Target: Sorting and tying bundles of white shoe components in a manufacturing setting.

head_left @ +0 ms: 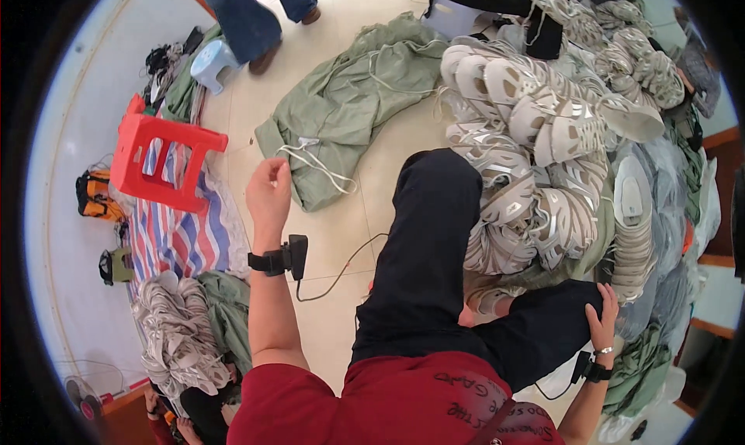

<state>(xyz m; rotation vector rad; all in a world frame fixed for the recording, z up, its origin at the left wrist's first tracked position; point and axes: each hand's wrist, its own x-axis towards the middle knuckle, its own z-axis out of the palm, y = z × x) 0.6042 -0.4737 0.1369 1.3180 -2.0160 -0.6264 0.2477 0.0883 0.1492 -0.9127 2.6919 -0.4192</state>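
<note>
My left hand (269,189) is raised over the floor with its fingers curled together, and nothing shows in them. Just beyond it lies a crumpled green cloth sack (334,107), with a white drawstring (322,164) loose on its near end. My right hand (604,317) rests on my bent right knee, its fingers apart and holding nothing. In front of that knee is a big heap of beige and white sneakers (512,204), many nested in rows. A long stack of beige shoes (632,220) stands at the heap's right side.
A red plastic stool (167,162) lies tipped on a striped sheet (182,235) at the left. More sneakers (182,328) are piled lower left, near another person's hands. A person in jeans (248,18) stands by a light blue stool (213,66). Someone sits behind the heap.
</note>
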